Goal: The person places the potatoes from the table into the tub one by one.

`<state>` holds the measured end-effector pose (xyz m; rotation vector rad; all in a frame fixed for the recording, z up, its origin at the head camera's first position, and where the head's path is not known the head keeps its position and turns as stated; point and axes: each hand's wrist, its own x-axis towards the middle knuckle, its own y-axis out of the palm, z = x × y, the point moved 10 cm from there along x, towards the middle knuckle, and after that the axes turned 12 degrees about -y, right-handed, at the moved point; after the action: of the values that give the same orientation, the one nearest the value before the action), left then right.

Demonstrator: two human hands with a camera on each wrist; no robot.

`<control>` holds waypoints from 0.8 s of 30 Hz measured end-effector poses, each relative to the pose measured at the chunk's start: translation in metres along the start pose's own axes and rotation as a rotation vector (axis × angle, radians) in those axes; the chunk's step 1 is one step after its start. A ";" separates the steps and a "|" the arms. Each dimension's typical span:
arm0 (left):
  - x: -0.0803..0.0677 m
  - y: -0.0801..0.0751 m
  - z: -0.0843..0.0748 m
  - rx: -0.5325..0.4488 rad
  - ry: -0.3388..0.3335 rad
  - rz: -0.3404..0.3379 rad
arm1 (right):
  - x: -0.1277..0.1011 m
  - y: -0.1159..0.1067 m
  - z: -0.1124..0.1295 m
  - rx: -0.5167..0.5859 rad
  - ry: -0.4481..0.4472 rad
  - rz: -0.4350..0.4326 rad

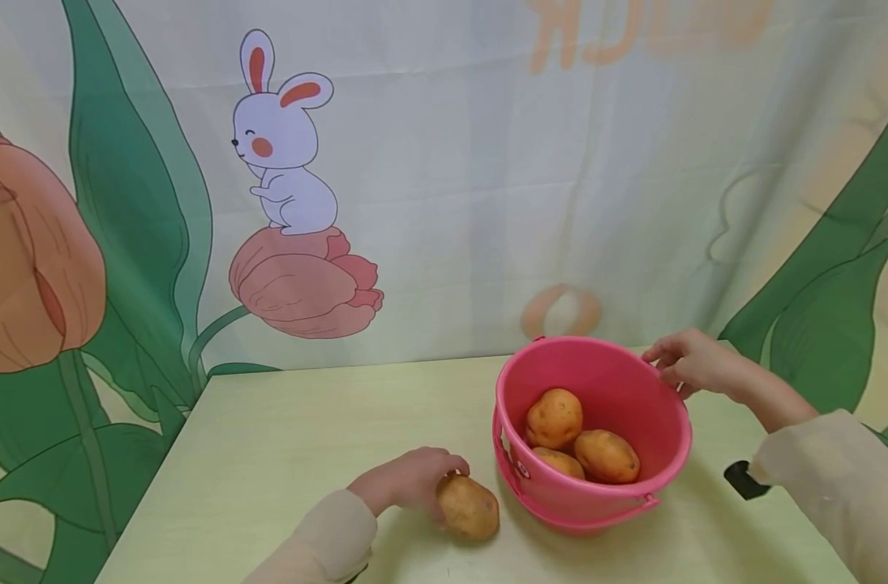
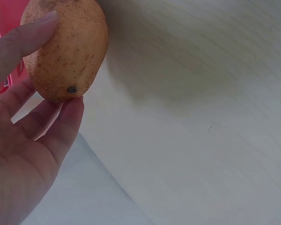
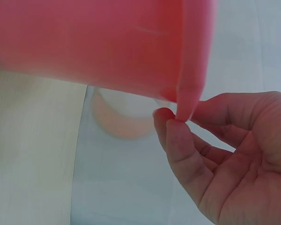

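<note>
A pink bucket (image 1: 597, 503) stands tilted toward the front on the table, with three potatoes (image 1: 607, 456) visible inside. My right hand (image 1: 699, 362) pinches the bucket's rim at its back right; the right wrist view shows the fingertips curled on the rim (image 3: 192, 84). To the left of the bucket, my left hand (image 1: 418, 483) grips another potato (image 1: 469, 508). In the left wrist view this potato (image 2: 70, 51) has a dark spot near its lower end, the thumb lies over its side and the fingers are under it.
The pale wooden table (image 1: 305, 438) reaches back to a hanging cloth (image 1: 444, 203) printed with a rabbit and tulips. The bucket's handle (image 1: 619, 509) hangs down along its front side. A small black item (image 1: 745, 480) shows beside the right sleeve.
</note>
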<state>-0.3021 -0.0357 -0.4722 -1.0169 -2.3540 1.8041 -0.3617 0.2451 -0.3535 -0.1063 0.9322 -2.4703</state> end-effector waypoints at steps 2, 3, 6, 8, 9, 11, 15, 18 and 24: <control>-0.002 -0.003 0.001 0.000 0.000 -0.009 | 0.000 0.000 0.000 -0.001 0.000 0.001; -0.003 -0.005 0.002 0.001 0.002 -0.015 | 0.000 0.000 0.000 -0.002 -0.002 0.000; -0.005 -0.009 0.003 0.011 0.009 -0.032 | 0.000 -0.001 0.000 -0.002 -0.001 -0.001; -0.006 -0.012 0.003 0.016 0.019 -0.040 | 0.001 -0.001 0.000 -0.004 0.001 -0.002; -0.007 -0.013 0.002 0.013 0.023 -0.042 | 0.001 -0.001 -0.001 -0.004 0.003 -0.002; -0.009 -0.016 0.001 0.010 0.035 -0.047 | 0.001 -0.001 -0.001 -0.007 0.005 -0.002; -0.013 -0.024 0.000 0.010 0.049 -0.067 | 0.001 0.000 0.000 -0.006 0.000 0.000; -0.017 -0.031 -0.001 0.016 0.049 -0.083 | 0.000 0.000 0.001 -0.003 -0.006 0.000; -0.024 -0.043 0.000 0.009 0.050 -0.109 | 0.000 0.000 0.002 -0.001 -0.011 0.003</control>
<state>-0.3043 -0.0526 -0.4260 -0.9029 -2.3212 1.7289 -0.3609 0.2438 -0.3521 -0.1188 0.9275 -2.4639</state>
